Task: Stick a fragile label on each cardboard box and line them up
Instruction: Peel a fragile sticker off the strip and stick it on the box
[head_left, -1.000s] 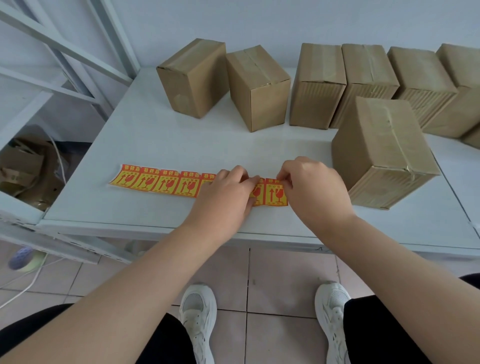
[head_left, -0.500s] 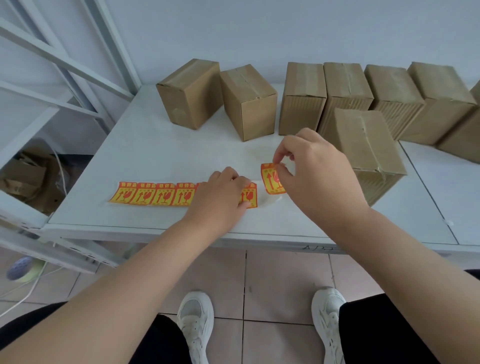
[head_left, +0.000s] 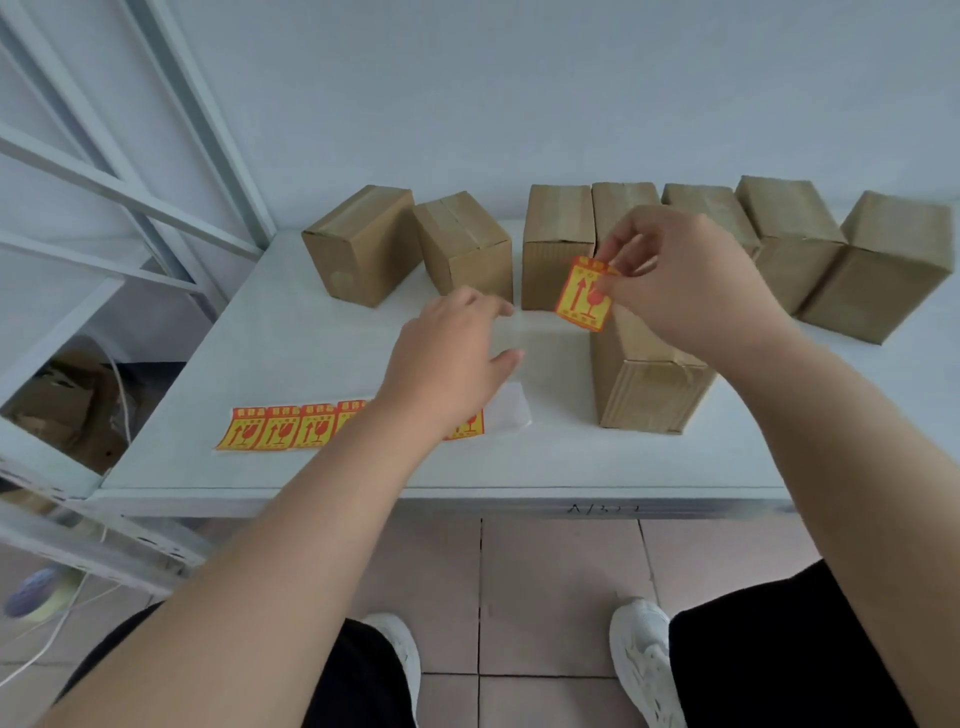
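My right hand (head_left: 685, 286) pinches a peeled yellow-and-red fragile label (head_left: 583, 293) in the air, just left of and above the nearest cardboard box (head_left: 644, 384). That box stands on the white table (head_left: 311, 338) in front of a row of several plain boxes (head_left: 558, 244) along the wall. My left hand (head_left: 452, 358) hovers with relaxed fingers above the table, over the right part of the label strip (head_left: 275, 428). The strip lies flat near the front edge, its bare white backing (head_left: 511, 410) showing at the right end.
A white metal shelf frame (head_left: 156, 197) stands left of the table, with cardboard scraps (head_left: 62, 400) on a lower level. A tape roll (head_left: 36, 597) lies on the tiled floor at left. My feet are under the table's front edge.
My right hand has peeled one label off the strip and lifted it up and right toward the near box. My left hand has let go of the strip and risen off it.
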